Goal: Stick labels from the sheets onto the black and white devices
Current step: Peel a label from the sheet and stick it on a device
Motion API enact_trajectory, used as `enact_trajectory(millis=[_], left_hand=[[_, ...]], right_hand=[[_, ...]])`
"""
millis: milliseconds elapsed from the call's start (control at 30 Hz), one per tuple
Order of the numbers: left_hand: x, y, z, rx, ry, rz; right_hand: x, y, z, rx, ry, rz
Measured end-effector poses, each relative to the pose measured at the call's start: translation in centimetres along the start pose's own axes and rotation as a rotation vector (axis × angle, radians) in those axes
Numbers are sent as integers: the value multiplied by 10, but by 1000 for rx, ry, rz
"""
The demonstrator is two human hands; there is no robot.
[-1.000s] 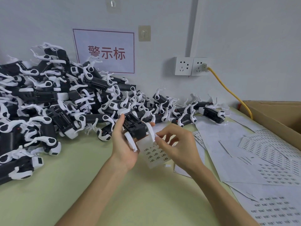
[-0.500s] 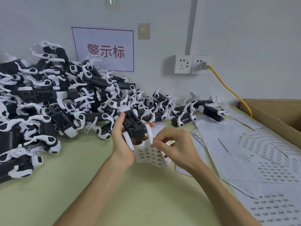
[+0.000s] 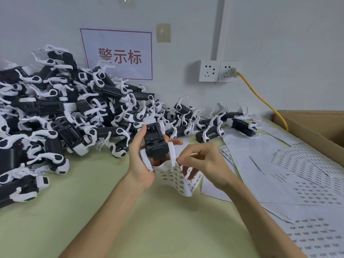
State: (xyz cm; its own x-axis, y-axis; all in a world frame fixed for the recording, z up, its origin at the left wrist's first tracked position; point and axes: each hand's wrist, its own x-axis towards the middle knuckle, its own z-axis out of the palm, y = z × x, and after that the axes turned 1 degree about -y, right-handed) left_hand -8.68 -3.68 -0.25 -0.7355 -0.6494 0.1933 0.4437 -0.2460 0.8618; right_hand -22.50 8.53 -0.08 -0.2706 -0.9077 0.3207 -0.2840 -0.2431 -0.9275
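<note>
The left hand (image 3: 140, 164) has its thumb and fingers curled round 1 black and white device (image 3: 155, 144). It holds it up over the table (image 3: 167, 226), just in front of the pile (image 3: 55, 118) of the same devices. 1 second ago the device lay slanted across the palm. Now it points almost straight away from the person, white end toward the pile, with a white strap hanging down on each side.

The label sheet (image 3: 175, 178) has changed most. 1 second back it hung fairly flat below the device, and 0.5 seconds back it had begun to buckle. Now it droops lower and curls under at its bottom edge, with its top tucked against the heel of the left hand.

The right hand (image 3: 204, 162) has barely shifted. Its thumb and forefinger pinch the sheet's upper edge just beside the strap. The other fingers are curled, some showing through the paper. Whether 1 label has lifted free I can't tell.

The loose sheets (image 3: 279, 175) on the right and the cardboard box (image 3: 312, 127) lie as they did.
</note>
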Motion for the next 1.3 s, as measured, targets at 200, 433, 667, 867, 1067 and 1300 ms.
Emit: enact_trajectory(millis=[200, 433, 667, 867, 1067, 1300], left_hand=[[-1, 3, 2, 0, 50, -32], [0, 4, 2, 3, 172, -28], [13, 11, -13, 80, 602, -37], [9, 20, -20, 54, 268, 16], [3, 16, -13, -178, -92, -291], [6, 14, -18, -237, -115, -278]], right_hand=[[2, 3, 1, -7, -8, 1], [7, 10, 2, 36, 186, 24], [10, 11, -3, -40, 387, -42], [9, 18, 2, -345, 377, -125], [7, 17, 6, -346, 297, -177], [6, 17, 4, -341, 299, -189]])
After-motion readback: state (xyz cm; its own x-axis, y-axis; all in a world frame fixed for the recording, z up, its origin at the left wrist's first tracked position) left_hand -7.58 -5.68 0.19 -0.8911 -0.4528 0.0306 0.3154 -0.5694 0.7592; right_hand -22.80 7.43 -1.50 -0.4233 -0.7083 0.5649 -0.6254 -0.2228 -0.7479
